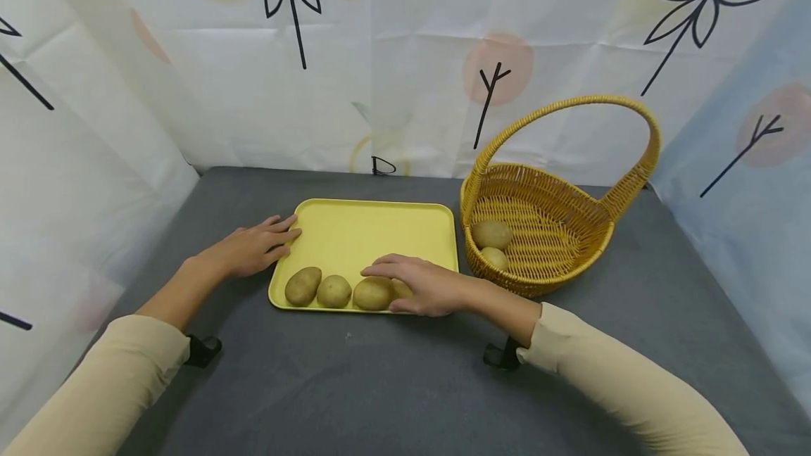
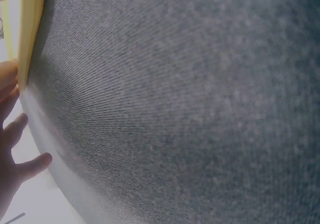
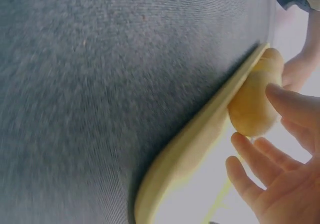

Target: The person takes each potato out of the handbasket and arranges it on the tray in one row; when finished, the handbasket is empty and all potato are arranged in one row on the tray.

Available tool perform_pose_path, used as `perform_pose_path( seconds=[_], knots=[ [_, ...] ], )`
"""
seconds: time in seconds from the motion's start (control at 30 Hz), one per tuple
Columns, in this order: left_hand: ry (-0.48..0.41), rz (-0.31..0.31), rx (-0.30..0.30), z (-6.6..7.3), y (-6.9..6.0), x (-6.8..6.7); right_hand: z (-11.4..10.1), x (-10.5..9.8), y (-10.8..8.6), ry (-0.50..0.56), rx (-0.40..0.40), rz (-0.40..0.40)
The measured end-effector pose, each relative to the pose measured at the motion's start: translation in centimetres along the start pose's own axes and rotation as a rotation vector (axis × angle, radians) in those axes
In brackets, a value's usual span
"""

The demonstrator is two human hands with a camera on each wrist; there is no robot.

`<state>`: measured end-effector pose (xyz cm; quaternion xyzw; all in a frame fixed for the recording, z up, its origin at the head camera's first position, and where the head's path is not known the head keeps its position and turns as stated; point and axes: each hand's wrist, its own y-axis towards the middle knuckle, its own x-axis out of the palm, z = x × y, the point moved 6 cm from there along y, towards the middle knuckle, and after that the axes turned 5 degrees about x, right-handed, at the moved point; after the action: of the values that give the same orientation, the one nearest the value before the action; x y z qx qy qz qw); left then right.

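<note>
A yellow tray lies on the dark cloth with several potatoes in a row along its near edge. My left hand touches the tray's left rim with spread fingertips; the left wrist view shows that hand beside the rim. Over the right end of the row is my right hand, thumb and fingers parted, next to a potato; it partly hides another potato. In the right wrist view, the hand has loosely bent fingers near a potato, with no grip on it visible.
A yellow wicker basket with a tall arched handle stands right of the tray, close to its edge. Two potatoes, one behind the other, lie in its left side. Patterned white fabric hangs behind and at both sides.
</note>
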<state>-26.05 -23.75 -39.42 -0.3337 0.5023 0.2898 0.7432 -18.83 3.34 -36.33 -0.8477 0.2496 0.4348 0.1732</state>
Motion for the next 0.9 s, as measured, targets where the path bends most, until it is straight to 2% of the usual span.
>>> perform_pose_path(
  seconds=[0.17,0.27,0.47,0.63,0.77,0.9],
  knots=[
    [0.007,0.000,0.004,-0.1,0.0,-0.1,-0.8,-1.7,-1.7,0.052,-0.053,-0.015],
    [0.012,0.000,0.006,-0.1,-0.1,-0.2,-1.0,-3.1,-3.0,0.076,-0.040,-0.051],
    [0.011,0.005,0.014,0.1,-0.1,-0.3,-0.3,-6.1,-5.8,0.072,0.054,-0.105],
    [0.012,0.006,0.013,0.2,-0.1,-0.4,1.3,-8.8,-7.9,0.088,0.122,-0.134],
    [0.014,0.005,0.015,0.2,-0.1,-0.4,3.1,-10.9,-9.5,0.174,0.206,-0.154],
    [0.013,0.001,0.013,0.2,0.0,-0.4,5.1,-12.4,-10.3,0.252,0.250,-0.146]
  ],
)
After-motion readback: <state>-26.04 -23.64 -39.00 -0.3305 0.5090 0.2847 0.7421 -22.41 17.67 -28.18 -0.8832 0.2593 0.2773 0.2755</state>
